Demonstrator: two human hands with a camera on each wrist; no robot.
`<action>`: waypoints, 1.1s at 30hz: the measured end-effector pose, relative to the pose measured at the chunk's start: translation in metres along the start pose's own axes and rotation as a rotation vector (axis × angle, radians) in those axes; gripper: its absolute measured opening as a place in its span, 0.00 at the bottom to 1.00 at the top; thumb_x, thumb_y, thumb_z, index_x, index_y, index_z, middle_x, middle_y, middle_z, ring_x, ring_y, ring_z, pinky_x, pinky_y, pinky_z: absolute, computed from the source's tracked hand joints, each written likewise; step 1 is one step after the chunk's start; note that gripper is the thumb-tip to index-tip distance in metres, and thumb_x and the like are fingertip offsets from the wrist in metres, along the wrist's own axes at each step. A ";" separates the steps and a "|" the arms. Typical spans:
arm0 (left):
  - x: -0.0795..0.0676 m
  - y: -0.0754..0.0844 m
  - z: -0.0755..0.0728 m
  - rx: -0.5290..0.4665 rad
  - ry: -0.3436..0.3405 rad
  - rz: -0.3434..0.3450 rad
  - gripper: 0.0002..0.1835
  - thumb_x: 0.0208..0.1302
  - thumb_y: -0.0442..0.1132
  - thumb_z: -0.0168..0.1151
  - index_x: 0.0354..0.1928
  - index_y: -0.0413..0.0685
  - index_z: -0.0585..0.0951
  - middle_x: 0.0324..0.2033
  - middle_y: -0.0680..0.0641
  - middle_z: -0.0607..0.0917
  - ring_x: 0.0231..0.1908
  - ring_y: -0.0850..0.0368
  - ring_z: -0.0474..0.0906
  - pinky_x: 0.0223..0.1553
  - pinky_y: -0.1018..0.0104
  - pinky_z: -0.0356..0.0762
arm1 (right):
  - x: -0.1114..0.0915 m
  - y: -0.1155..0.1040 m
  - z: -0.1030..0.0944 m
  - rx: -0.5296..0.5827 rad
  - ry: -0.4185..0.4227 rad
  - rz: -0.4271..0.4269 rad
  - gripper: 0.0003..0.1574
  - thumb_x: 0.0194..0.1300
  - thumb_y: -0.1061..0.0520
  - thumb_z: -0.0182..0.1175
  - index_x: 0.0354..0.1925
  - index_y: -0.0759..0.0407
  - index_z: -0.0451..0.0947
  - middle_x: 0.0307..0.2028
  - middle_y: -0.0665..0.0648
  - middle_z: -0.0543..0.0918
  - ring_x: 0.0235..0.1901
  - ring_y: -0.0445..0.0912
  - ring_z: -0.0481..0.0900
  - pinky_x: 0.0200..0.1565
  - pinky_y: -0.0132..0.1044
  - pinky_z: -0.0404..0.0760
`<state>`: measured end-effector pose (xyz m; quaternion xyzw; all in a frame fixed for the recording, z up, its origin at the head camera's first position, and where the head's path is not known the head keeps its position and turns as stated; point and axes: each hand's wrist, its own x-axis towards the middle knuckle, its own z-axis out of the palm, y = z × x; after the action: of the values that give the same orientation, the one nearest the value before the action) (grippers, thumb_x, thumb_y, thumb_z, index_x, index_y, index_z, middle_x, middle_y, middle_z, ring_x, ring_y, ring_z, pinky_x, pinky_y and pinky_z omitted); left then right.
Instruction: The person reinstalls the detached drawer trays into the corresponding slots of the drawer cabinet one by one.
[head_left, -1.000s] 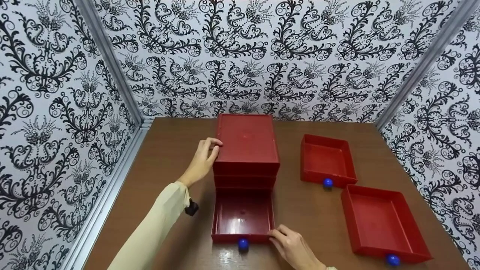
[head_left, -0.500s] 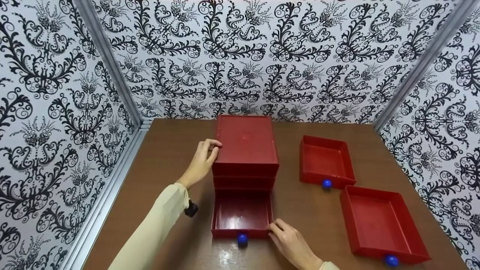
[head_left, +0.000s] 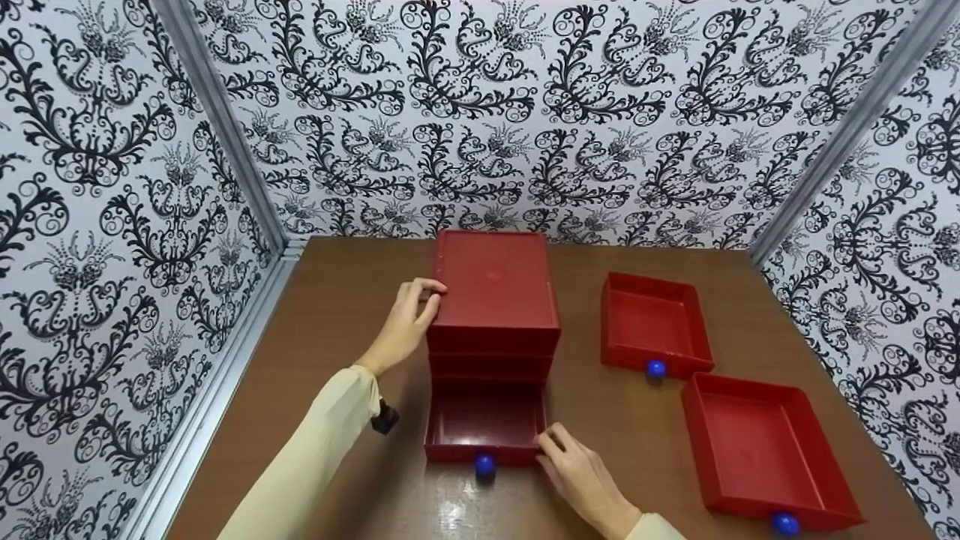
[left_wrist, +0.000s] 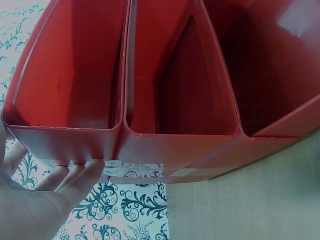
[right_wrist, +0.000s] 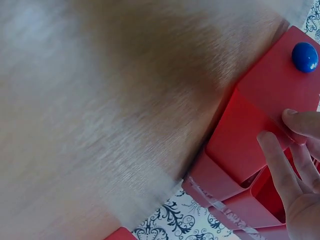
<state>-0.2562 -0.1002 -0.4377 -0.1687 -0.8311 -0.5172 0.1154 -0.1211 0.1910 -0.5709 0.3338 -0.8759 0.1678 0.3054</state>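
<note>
A red drawer cabinet (head_left: pixel 495 281) stands on the table, its upper two slots without drawers. From the bottom slot a red drawer (head_left: pixel 450 454) with a round blue knob (head_left: pixel 485 465) sticks partly out toward me. My left hand (head_left: pixel 397 334) rests at the cabinet's upper left edge; in the left wrist view its fingertips (left_wrist: pixel 92 167) press against the side wall. With thumb and fingers my right hand (head_left: pixel 581 476) pinches the drawer's front right corner. The right wrist view shows the thumb on the drawer front (right_wrist: pixel 270 95) and the fingers along its side.
Two more red drawers lie on the brown table to the right: a rear drawer (head_left: pixel 654 319) and a nearer drawer (head_left: pixel 769 450), each with a blue knob. A patterned wall (head_left: pixel 480 112) rises behind the table, with others at both sides.
The bottom drawer has slid farther into the cabinet, away from me, and my right hand has moved forward with it. My left hand has stayed at the cabinet's edge.
</note>
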 end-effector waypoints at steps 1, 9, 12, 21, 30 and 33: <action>0.000 0.000 0.000 0.001 0.001 0.002 0.10 0.75 0.35 0.49 0.52 0.42 0.76 0.53 0.38 0.75 0.56 0.44 0.71 0.61 0.53 0.69 | 0.001 0.000 0.000 -0.006 0.001 0.005 0.20 0.47 0.65 0.76 0.39 0.54 0.79 0.37 0.47 0.76 0.28 0.34 0.77 0.28 0.24 0.76; 0.000 0.000 0.000 -0.006 -0.001 0.001 0.10 0.75 0.35 0.50 0.52 0.42 0.76 0.53 0.38 0.74 0.55 0.45 0.71 0.61 0.54 0.69 | 0.005 0.003 0.004 0.021 0.012 0.004 0.12 0.76 0.54 0.49 0.35 0.54 0.76 0.37 0.50 0.74 0.28 0.34 0.77 0.26 0.22 0.74; 0.001 -0.001 0.000 -0.010 -0.005 -0.010 0.10 0.75 0.35 0.50 0.53 0.42 0.76 0.53 0.38 0.74 0.55 0.45 0.72 0.61 0.55 0.70 | 0.006 0.006 0.005 0.030 0.017 0.000 0.20 0.79 0.51 0.40 0.35 0.54 0.75 0.37 0.51 0.73 0.28 0.35 0.76 0.26 0.23 0.75; 0.000 -0.001 0.000 -0.010 -0.005 -0.014 0.11 0.75 0.36 0.49 0.53 0.43 0.76 0.53 0.37 0.74 0.54 0.45 0.72 0.61 0.53 0.70 | 0.008 0.013 0.009 -0.018 0.041 -0.017 0.06 0.65 0.64 0.64 0.34 0.55 0.76 0.36 0.52 0.73 0.27 0.34 0.74 0.28 0.22 0.75; 0.000 0.000 0.000 -0.029 -0.006 -0.026 0.11 0.75 0.37 0.50 0.53 0.43 0.76 0.53 0.38 0.73 0.55 0.43 0.74 0.59 0.55 0.72 | 0.007 0.018 0.013 0.069 0.071 -0.004 0.04 0.69 0.62 0.59 0.35 0.57 0.79 0.36 0.52 0.71 0.27 0.34 0.73 0.31 0.18 0.75; 0.000 0.000 0.000 -0.027 -0.004 -0.017 0.10 0.75 0.36 0.51 0.53 0.43 0.76 0.53 0.37 0.74 0.54 0.44 0.74 0.59 0.55 0.72 | 0.006 0.019 0.014 0.070 0.069 -0.003 0.05 0.62 0.66 0.65 0.36 0.58 0.80 0.37 0.52 0.72 0.29 0.34 0.76 0.32 0.17 0.76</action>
<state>-0.2560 -0.1007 -0.4379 -0.1642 -0.8255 -0.5292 0.1072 -0.1437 0.1948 -0.5791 0.3397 -0.8579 0.2094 0.3236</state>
